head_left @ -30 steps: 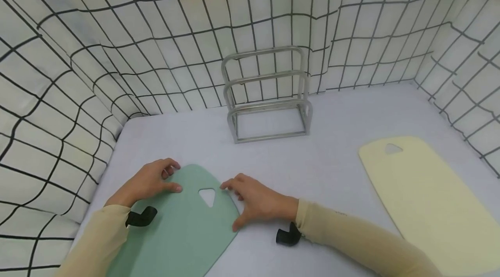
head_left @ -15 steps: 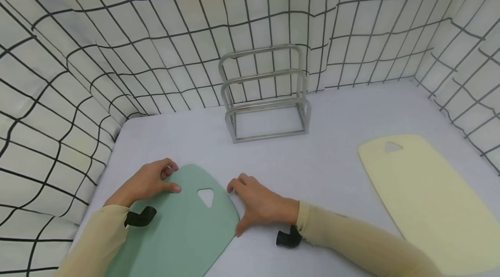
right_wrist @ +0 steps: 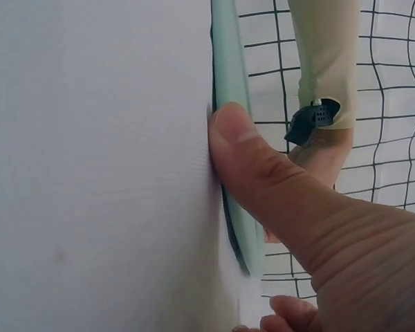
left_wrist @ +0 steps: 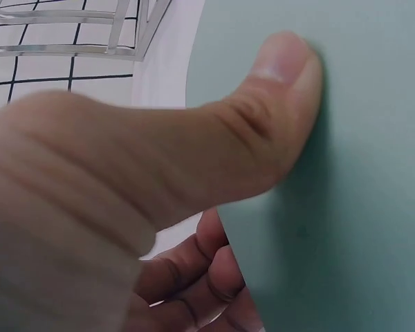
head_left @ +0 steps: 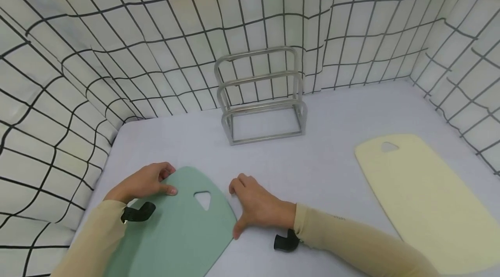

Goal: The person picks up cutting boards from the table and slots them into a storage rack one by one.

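Note:
A green cutting board (head_left: 187,233) with a triangular handle hole lies at the front left in the head view. My left hand (head_left: 146,181) pinches its left edge, thumb on the top face. In the left wrist view the curled fingers (left_wrist: 183,277) reach behind the edge of the board (left_wrist: 373,180). My right hand (head_left: 258,205) is at the board's right edge. Its thumb (right_wrist: 238,135) is right at that edge, while its other fingers bend loosely beside the board, holding nothing.
A metal wire rack (head_left: 266,138) stands at the back middle of the white table. A pale yellow cutting board (head_left: 422,199) lies flat on the right. White cloth walls (head_left: 183,51) with a black grid surround the table on the left, back and right.
My right hand's fingers have drawn away from the green cutting board's right edge, its thumb staying close to it. My left hand keeps its pinch. The head view has shifted slightly.

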Demonstrator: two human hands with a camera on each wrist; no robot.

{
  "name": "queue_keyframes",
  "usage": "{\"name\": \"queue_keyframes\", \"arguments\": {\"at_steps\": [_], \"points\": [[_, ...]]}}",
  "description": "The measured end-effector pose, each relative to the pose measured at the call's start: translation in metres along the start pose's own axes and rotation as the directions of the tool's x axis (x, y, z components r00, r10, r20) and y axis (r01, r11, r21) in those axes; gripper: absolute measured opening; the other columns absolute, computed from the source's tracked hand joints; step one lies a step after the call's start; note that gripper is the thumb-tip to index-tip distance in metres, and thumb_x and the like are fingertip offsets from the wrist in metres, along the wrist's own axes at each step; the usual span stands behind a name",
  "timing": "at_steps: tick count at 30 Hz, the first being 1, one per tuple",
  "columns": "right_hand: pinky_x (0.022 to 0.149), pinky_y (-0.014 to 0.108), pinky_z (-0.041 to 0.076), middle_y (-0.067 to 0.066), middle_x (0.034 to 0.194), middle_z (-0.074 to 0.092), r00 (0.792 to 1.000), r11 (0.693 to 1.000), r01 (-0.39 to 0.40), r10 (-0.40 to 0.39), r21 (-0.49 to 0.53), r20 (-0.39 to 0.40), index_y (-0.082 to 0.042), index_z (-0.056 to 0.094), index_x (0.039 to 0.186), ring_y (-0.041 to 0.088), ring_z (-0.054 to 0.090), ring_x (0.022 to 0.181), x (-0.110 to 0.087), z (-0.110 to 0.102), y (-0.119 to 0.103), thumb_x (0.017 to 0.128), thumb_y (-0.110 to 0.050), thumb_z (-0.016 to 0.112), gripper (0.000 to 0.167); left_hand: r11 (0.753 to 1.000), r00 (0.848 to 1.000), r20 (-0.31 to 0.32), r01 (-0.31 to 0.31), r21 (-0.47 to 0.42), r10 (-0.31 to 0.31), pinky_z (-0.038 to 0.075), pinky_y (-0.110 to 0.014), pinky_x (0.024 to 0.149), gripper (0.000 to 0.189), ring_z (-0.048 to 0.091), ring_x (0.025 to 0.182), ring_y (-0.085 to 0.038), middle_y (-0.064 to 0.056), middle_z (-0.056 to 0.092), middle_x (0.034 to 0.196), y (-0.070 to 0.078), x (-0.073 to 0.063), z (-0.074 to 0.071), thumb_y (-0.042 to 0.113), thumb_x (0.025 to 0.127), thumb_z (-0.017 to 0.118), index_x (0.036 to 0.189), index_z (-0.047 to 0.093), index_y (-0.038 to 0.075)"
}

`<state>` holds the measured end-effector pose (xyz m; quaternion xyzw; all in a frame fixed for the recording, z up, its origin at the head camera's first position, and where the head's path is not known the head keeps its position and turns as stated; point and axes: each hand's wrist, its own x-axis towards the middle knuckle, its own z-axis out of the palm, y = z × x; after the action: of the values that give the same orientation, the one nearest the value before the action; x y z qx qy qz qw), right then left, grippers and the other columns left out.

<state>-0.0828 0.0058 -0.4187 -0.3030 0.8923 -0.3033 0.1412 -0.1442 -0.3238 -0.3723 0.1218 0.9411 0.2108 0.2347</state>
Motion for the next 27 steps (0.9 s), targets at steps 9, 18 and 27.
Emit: {"name": "queue_keyframes", "arguments": {"at_steps": [9,18,27], "points": [[0.114,0.043,0.048,0.017,0.164,0.022,0.994,0.996,-0.077,0.074,-0.034,-0.079,-0.007,0.022,0.163,0.037,0.032,0.141,-0.0018,0.0016,0.0003,0.043,-0.05,0.104,0.151,1.0,1.0,-0.001,-0.023,0.007,0.023,0.045,-0.028,0.073,0.05,0.053,0.083,-0.015,-0.006,0.063,0.095,-0.0014,0.0031,0.0022,0.03,0.083,0.087,0.113,0.062,-0.002],[0.121,0.06,0.036,0.019,0.171,0.015,0.987,0.983,-0.115,0.13,0.142,-0.096,-0.013,0.017,0.166,0.044,0.023,0.153,0.0015,0.0006,0.0041,0.05,-0.051,0.102,0.149,1.0,1.0,-0.013,-0.017,-0.017,0.017,0.045,-0.027,0.072,0.05,0.052,0.084,-0.016,-0.006,0.062,0.096,-0.0026,-0.0007,0.0029,0.028,0.083,0.086,0.114,0.06,-0.002],[0.12,0.053,0.041,0.014,0.168,0.025,0.963,0.914,-0.153,0.224,0.375,-0.153,-0.016,0.024,0.164,0.037,0.027,0.155,0.0032,-0.0055,0.008,0.06,-0.049,0.099,0.133,1.0,1.0,-0.025,-0.014,-0.01,0.014,0.046,-0.027,0.073,0.053,0.054,0.085,-0.016,-0.007,0.064,0.098,-0.0054,-0.0032,0.0004,0.031,0.083,0.086,0.116,0.06,-0.002]]}}
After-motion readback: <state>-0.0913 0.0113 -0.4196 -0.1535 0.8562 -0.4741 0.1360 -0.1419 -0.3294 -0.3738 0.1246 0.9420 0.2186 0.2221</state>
